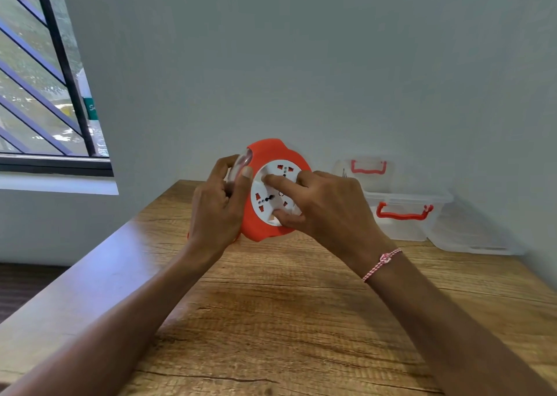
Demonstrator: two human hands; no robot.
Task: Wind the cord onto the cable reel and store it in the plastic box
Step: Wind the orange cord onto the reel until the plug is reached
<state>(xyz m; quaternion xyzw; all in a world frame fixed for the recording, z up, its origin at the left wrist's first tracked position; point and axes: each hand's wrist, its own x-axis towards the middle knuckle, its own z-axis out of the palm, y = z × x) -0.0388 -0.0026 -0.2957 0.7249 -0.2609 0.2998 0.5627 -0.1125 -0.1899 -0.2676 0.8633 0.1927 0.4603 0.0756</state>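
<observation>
Head view: a round cable reel (268, 205) is held on edge over the far middle of a wooden table (271, 320). Its flat face is turned toward the near side, so its axis runs near to far. Whether its bottom edge touches the wood is unclear. The reel has a smooth orange plastic rim with lobed bumps, around a white disc with red and dark socket holes.

The left hand (217, 211) grips the reel's left edge, its thumb laid over the orange rim and its fingers curled behind. A clear, glossy curved part shows under those fingers. The right hand (328, 208) pinches the white disc, forefinger on the upper part and thumb on the lower, and it covers the disc's right side. A red-and-white braided bracelet (382, 263) circles the right wrist.

The table is matte brown with dark grain lines. At far right, against the pale grey wall (301, 64), stands a clear plastic box (401, 230) with a red handle. A clear lid (366, 181) with a red handle leans behind it. A barred window (45, 94) is at far left.
</observation>
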